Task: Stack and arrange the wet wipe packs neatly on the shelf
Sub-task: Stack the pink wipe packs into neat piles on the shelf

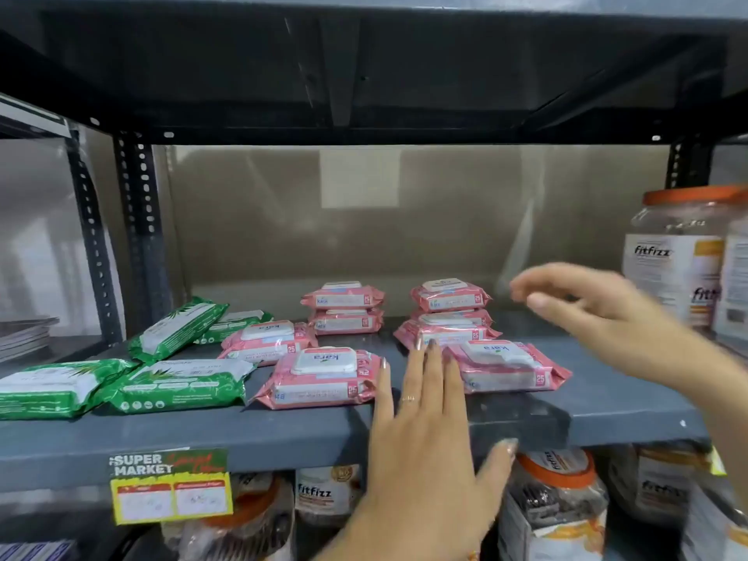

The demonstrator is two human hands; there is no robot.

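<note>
Pink wet wipe packs lie on the grey shelf [607, 402]. One stack of two [344, 307] and a taller stack [449, 313] sit at the back. Loose pink packs lie in front at the left [269, 342], centre [321, 378] and right [508, 366]. Green wipe packs [178, 384] lie scattered at the left, one [178, 330] tilted on another. My left hand [425, 431] rests flat on the shelf between the centre and right front packs, fingers spread, holding nothing. My right hand [587, 305] hovers blurred above the shelf's right side, fingers loosely apart and empty.
Plastic jars with orange lids [680, 253] stand at the shelf's right end. More such jars [554, 504] fill the shelf below. A supermarket price tag [170, 485] hangs on the front edge. Black slotted uprights [139, 220] frame the left side, and another shelf board is overhead.
</note>
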